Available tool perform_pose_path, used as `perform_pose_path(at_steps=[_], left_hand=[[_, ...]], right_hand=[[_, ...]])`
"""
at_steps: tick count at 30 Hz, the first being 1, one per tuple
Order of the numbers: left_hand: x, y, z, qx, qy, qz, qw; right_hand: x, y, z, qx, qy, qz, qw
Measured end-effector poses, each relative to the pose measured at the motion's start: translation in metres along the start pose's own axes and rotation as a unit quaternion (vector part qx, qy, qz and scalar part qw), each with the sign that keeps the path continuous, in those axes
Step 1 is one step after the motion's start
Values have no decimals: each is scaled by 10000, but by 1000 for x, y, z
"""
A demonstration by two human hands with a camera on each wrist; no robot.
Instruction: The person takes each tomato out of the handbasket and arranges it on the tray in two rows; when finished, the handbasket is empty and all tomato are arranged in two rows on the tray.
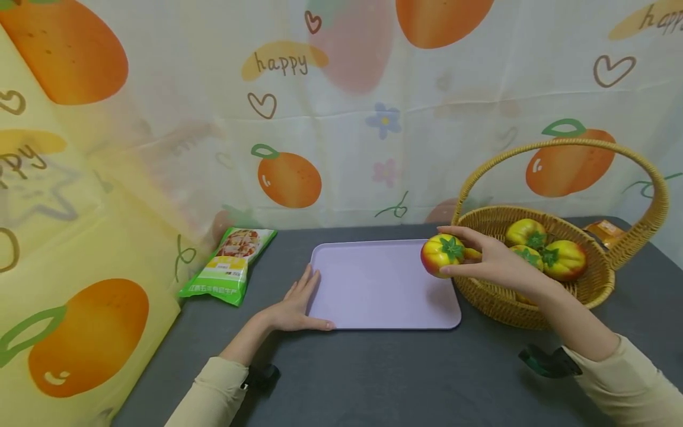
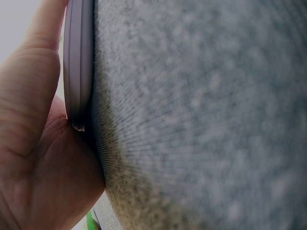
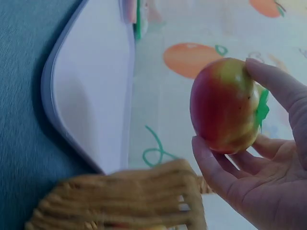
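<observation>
Overhead first, from the head view. Item: right hand (image 1: 493, 261), fingers and thumb curled round a red-and-yellow toy tomato (image 1: 443, 255) with a green calyx, held in the air over the right edge of the lilac tray (image 1: 373, 296), between tray and wicker basket (image 1: 597, 290). The tomato sits at the fingertips, calyx turned toward the viewer; it is round, with no long axis to speak of. The tray's open surface lies to the left of the tomato and below it, its long side running left to right. Item: left hand (image 1: 296, 308), fingers straight, laid flat against the tray's near-left corner, holding nothing; it is well apart from the tomato, so the right hand is the nearer by far. Item: three more toy tomatoes (image 1: 562, 259) in the basket. Item: green snack packet (image 1: 232, 264) on the dark grey table (image 1: 373, 379), left of the tray. Backdrop: fruit-print cloth.

Left wrist view. Item: palm and thumb of the left hand (image 2: 33, 143) pressed to the tray rim (image 2: 76, 62), with the table's grey cloth beside it.

Right wrist view. Item: right hand (image 3: 259, 177) pinching the tomato (image 3: 223, 105) between thumb and fingers; tray (image 3: 91, 91) beyond it to the left, basket rim (image 3: 129, 196) beneath.
</observation>
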State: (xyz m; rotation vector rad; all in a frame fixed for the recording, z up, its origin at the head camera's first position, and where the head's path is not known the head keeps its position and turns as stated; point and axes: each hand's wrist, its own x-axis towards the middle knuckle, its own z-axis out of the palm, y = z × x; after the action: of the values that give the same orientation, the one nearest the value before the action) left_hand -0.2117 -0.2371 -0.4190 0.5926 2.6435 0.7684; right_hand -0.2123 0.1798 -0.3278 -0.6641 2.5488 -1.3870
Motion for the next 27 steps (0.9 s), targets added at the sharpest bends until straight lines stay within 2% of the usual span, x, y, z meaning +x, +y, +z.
perform_pose_path(at_steps=[7, 21, 27], left_hand=[[0, 0, 0, 22, 28, -16, 10000], [1, -1, 1, 14, 32, 16, 10000], [0, -1, 0, 78, 11, -13, 10000]], right_hand=[[20, 0, 18, 68, -227, -11, 9997], [63, 0, 59, 146, -365, 2, 9992], [80, -2, 74, 242, -451, 152, 9986]])
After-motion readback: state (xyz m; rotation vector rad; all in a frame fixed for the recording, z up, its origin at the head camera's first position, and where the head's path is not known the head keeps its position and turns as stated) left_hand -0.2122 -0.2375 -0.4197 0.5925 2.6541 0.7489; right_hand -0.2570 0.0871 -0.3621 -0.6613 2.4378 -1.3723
